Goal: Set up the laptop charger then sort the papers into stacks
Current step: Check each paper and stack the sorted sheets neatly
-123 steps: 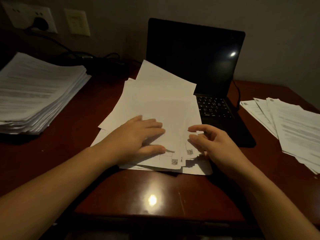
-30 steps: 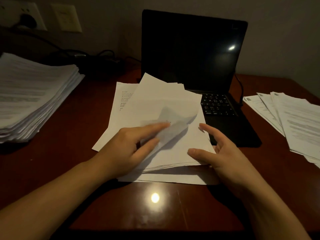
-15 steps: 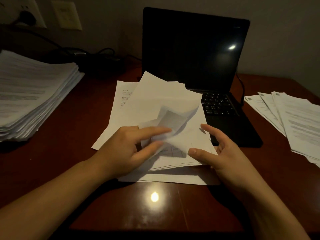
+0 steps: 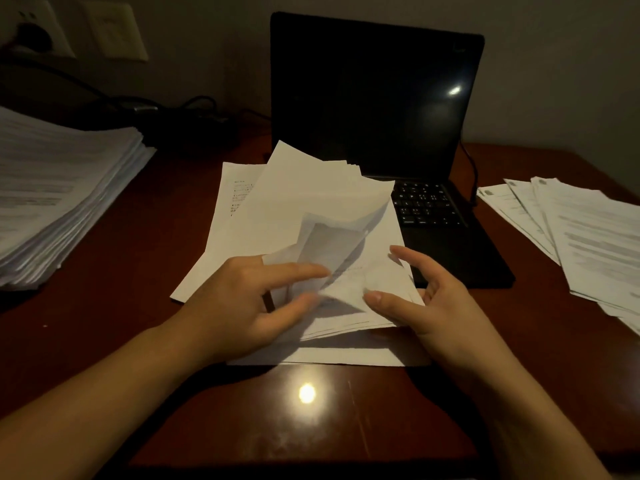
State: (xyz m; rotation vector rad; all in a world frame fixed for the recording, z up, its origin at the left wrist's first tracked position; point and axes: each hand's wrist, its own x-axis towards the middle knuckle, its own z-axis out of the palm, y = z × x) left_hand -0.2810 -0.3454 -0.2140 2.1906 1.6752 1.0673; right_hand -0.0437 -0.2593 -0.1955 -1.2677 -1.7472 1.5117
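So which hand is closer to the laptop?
Right. The right hand is beside the laptop's front left corner; the left hand is farther off, across the papers, pinching a lifted sheet.

Our left hand (image 4: 242, 299) pinched a curled sheet (image 4: 332, 244) atop the loose pile (image 4: 277, 202) — our right hand (image 4: 440, 306) hung beside it, fingers spread, just before the dark laptop (image 4: 374, 98).

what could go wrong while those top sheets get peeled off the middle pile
The left hand pinches a bent corner of the top sheets; pulling harder may crease or tear it. The middle pile is loosely fanned and overlaps the laptop keyboard, so sheets may slide out of order.
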